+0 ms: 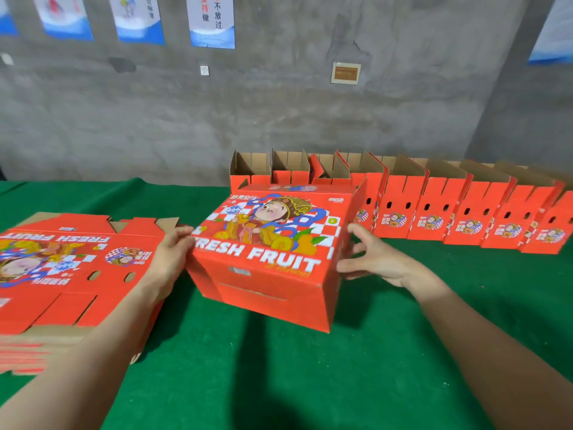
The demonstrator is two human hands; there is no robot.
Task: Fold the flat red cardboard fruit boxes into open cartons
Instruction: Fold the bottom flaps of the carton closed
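Observation:
A red fruit box [273, 252], squared up into a block, lies tilted on the green table with its printed "FRESH FRUIT" face upward. My left hand [172, 256] presses against the box's left side, fingers fairly straight. My right hand [375, 259] is spread at the box's right side, fingertips at or just off the cardboard; I cannot tell if they touch. A stack of flat red boxes [71, 274] lies to the left, partly under my left forearm.
Several folded open cartons [434, 200] stand in a row along the table's back edge, from the centre to the far right. Green cloth [279, 367] covers the table. A grey concrete wall with posters rises behind.

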